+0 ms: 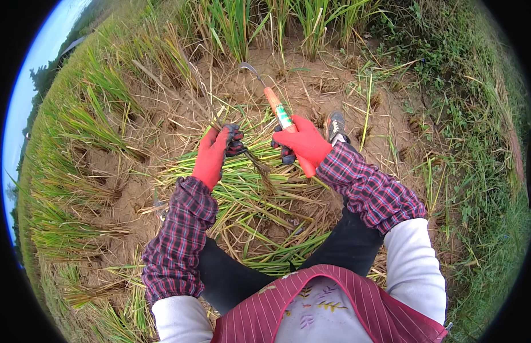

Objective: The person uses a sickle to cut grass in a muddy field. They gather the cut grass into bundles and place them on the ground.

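Observation:
My left hand (216, 150), in a red glove with dark palm and fingers, is closed on a thin bundle of dry brown stalks (201, 92). The stalks reach up and left, and their frayed, root-like end (267, 180) hangs down to the right of the hand. My right hand (302, 141), gloved alike, grips a sickle (272, 98) by its orange handle. Its curved metal blade points up and left, above the ground. Beneath both hands, cut green and yellow stalks (244, 184) lie spread in a loose heap.
Standing rice-like plants (231, 25) grow ahead, and more clumps (98, 124) line the left. Short cut stubble (375, 100) pokes from the brown soil on the right. Low weeds (467, 141) border the far right. My shoe (336, 125) is just beyond my right hand.

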`<action>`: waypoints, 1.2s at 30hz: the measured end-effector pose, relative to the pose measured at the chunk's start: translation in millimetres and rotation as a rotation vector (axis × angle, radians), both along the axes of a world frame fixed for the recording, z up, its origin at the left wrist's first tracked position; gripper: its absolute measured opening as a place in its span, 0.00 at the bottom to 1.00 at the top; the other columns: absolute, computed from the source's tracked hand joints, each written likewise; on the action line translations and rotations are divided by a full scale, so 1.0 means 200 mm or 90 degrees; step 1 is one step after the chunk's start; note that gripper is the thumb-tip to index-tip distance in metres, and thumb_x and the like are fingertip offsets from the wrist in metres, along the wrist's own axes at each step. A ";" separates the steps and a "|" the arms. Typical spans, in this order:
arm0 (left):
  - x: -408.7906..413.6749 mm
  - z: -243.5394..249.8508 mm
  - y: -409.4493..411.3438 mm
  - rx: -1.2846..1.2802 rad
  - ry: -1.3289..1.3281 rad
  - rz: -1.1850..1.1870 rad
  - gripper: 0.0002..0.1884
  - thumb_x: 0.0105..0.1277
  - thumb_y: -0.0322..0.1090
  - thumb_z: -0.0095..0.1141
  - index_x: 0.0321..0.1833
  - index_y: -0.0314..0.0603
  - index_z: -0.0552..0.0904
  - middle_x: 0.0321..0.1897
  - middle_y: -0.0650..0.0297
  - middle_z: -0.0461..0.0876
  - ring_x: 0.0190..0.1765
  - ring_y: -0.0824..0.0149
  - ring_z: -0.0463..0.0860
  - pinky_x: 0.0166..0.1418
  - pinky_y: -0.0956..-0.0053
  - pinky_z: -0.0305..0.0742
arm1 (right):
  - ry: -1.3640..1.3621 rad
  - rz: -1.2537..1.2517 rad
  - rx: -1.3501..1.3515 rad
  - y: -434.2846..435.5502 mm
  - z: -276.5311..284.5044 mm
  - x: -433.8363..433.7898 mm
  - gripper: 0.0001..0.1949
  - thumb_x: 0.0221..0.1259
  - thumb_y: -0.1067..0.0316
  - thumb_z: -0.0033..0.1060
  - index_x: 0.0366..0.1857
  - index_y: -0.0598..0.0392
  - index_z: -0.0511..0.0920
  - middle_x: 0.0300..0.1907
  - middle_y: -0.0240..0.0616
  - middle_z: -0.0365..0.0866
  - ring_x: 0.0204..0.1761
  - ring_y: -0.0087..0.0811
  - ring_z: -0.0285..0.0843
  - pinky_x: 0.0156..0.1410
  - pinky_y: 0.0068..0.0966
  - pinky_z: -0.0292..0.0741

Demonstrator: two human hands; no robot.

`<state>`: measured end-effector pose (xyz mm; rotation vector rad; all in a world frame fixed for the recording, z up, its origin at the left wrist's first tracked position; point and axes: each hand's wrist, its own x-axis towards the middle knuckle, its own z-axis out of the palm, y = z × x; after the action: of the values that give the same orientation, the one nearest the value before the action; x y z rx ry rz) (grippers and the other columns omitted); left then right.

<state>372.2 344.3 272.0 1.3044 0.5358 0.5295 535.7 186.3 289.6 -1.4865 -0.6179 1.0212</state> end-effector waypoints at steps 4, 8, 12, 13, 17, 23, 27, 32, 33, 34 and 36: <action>-0.02 0.03 0.04 0.143 0.042 0.049 0.15 0.70 0.40 0.47 0.48 0.34 0.77 0.38 0.64 0.81 0.38 0.75 0.77 0.43 0.80 0.72 | -0.043 0.034 -0.036 0.00 -0.01 0.00 0.17 0.54 0.65 0.62 0.43 0.59 0.68 0.30 0.35 0.78 0.23 0.20 0.72 0.27 0.21 0.74; -0.06 0.02 0.14 0.371 0.124 0.141 0.15 0.67 0.40 0.50 0.39 0.31 0.78 0.30 0.64 0.73 0.32 0.73 0.72 0.35 0.75 0.67 | -0.033 0.038 -0.029 0.01 -0.03 0.01 0.17 0.55 0.64 0.61 0.42 0.59 0.68 0.30 0.34 0.78 0.23 0.20 0.72 0.26 0.20 0.74; -0.10 0.04 0.18 0.312 0.107 0.159 0.15 0.67 0.41 0.51 0.45 0.33 0.79 0.31 0.67 0.77 0.34 0.76 0.71 0.37 0.79 0.67 | -0.047 0.047 -0.040 0.00 -0.01 -0.01 0.16 0.54 0.64 0.61 0.42 0.59 0.68 0.30 0.33 0.77 0.23 0.19 0.72 0.25 0.19 0.73; -0.10 0.05 0.18 0.289 0.088 0.169 0.15 0.67 0.40 0.50 0.45 0.33 0.79 0.31 0.68 0.77 0.34 0.77 0.71 0.38 0.80 0.67 | -0.047 0.048 -0.040 -0.01 -0.02 0.00 0.16 0.54 0.64 0.61 0.42 0.58 0.68 0.30 0.33 0.77 0.23 0.19 0.72 0.25 0.19 0.73; -0.12 0.06 0.20 0.221 0.041 0.191 0.15 0.67 0.40 0.51 0.47 0.34 0.79 0.33 0.68 0.79 0.34 0.78 0.74 0.38 0.82 0.71 | -0.079 0.103 -0.054 -0.01 -0.05 0.01 0.18 0.53 0.62 0.61 0.41 0.63 0.68 0.32 0.37 0.78 0.26 0.23 0.75 0.26 0.21 0.76; -0.12 0.08 0.20 0.198 -0.012 0.198 0.17 0.66 0.41 0.53 0.48 0.33 0.76 0.37 0.64 0.79 0.36 0.75 0.79 0.40 0.79 0.77 | -0.062 0.151 -0.059 -0.02 -0.02 0.00 0.17 0.54 0.63 0.60 0.39 0.64 0.68 0.30 0.37 0.75 0.26 0.23 0.74 0.24 0.21 0.75; -0.12 0.09 0.22 0.182 -0.066 0.220 0.17 0.66 0.40 0.53 0.50 0.33 0.77 0.43 0.61 0.81 0.38 0.73 0.80 0.43 0.77 0.78 | -0.057 0.144 -0.083 -0.02 -0.05 0.01 0.14 0.57 0.62 0.59 0.40 0.61 0.70 0.31 0.35 0.77 0.25 0.19 0.72 0.25 0.20 0.73; -0.11 0.17 0.17 0.168 -0.131 0.235 0.17 0.67 0.38 0.52 0.52 0.32 0.76 0.46 0.58 0.80 0.42 0.69 0.81 0.47 0.73 0.79 | -0.041 0.146 -0.065 -0.02 -0.04 0.01 0.16 0.54 0.63 0.60 0.37 0.64 0.68 0.30 0.37 0.75 0.26 0.22 0.73 0.24 0.21 0.73; -0.11 0.17 0.17 0.167 -0.136 0.234 0.17 0.67 0.38 0.52 0.53 0.32 0.76 0.46 0.57 0.80 0.42 0.69 0.81 0.47 0.73 0.79 | -0.051 0.147 -0.065 -0.02 -0.04 0.01 0.16 0.54 0.63 0.60 0.37 0.64 0.68 0.30 0.37 0.75 0.25 0.22 0.73 0.24 0.21 0.73; -0.11 0.17 0.17 0.166 -0.140 0.233 0.17 0.67 0.38 0.52 0.53 0.32 0.76 0.46 0.57 0.80 0.42 0.68 0.81 0.47 0.72 0.79 | -0.062 0.149 -0.066 -0.02 -0.04 0.01 0.16 0.54 0.63 0.60 0.38 0.64 0.68 0.30 0.37 0.75 0.25 0.22 0.73 0.24 0.21 0.73; -0.11 0.17 0.17 0.164 -0.142 0.232 0.17 0.68 0.38 0.51 0.53 0.32 0.76 0.47 0.57 0.80 0.43 0.68 0.81 0.48 0.72 0.79 | -0.077 0.149 -0.068 -0.02 -0.04 0.01 0.17 0.54 0.62 0.60 0.38 0.64 0.69 0.29 0.37 0.75 0.25 0.22 0.73 0.24 0.21 0.73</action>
<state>350.5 378.7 305.3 1.3742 0.5324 1.0618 538.5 182.6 281.4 -1.6048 -0.8501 1.1636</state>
